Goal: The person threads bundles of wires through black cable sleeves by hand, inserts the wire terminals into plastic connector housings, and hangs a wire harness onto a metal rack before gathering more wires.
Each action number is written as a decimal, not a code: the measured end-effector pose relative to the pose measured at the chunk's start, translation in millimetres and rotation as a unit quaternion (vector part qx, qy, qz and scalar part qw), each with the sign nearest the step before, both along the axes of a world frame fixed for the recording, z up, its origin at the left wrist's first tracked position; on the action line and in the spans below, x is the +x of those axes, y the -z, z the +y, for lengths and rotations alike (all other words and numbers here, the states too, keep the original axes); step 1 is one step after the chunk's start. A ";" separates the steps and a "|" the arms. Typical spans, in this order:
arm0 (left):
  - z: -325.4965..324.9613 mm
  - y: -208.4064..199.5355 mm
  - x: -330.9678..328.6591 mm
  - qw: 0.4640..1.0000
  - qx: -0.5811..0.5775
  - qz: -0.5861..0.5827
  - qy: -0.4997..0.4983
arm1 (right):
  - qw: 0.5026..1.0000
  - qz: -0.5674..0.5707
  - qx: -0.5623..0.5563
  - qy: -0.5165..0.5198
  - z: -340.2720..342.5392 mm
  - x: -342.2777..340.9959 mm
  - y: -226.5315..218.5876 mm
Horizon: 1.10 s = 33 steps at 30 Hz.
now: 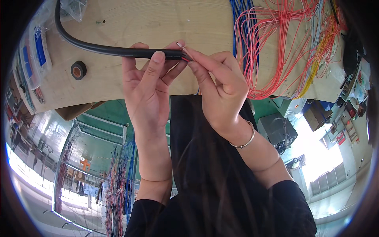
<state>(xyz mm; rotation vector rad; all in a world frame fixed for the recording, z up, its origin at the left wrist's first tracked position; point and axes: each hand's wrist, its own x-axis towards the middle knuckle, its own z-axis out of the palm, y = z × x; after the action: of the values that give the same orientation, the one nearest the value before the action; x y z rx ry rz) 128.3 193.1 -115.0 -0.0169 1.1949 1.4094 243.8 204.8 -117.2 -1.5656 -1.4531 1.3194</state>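
Note:
A thick black cable runs down from the top left edge and then across to the right, ending between my two hands. My left hand is closed round it near that end, thumb along the front side and fingers behind. From the cut end come a few thin wires, among them a red one and a pale one. My right hand pinches these wires between thumb and index finger, right at the mouth of the cable's sheath. How many wires sit in the pinch is hidden by the fingertips.
A roll of black tape lies on the wooden table left of my hands. Farther left is a clear plastic box with blue pieces. Bundles of blue wires and red wires spread over the right side, with yellow wires beyond.

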 end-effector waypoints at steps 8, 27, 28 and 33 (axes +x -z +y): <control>3.7 -2.2 1.7 0.997 -0.005 0.071 0.032 | 0.992 0.109 -0.049 0.035 9.8 -13.2 1.4; 4.8 -1.1 0.5 0.999 -0.027 0.009 0.036 | 0.999 -0.019 0.025 -0.033 1.8 19.0 -3.3; 5.0 -0.9 0.2 0.999 -0.026 0.010 0.036 | 1.000 0.002 0.011 -0.023 2.7 18.2 -0.3; 1.5 2.2 -5.6 0.998 -0.020 0.003 0.057 | 0.996 0.071 -0.047 -0.039 11.8 14.4 7.5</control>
<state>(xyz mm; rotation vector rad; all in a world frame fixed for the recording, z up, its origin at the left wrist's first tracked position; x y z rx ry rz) 122.7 194.6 -117.3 0.0283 1.2096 1.2865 258.3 216.6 -124.7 -1.4536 -1.3928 1.5330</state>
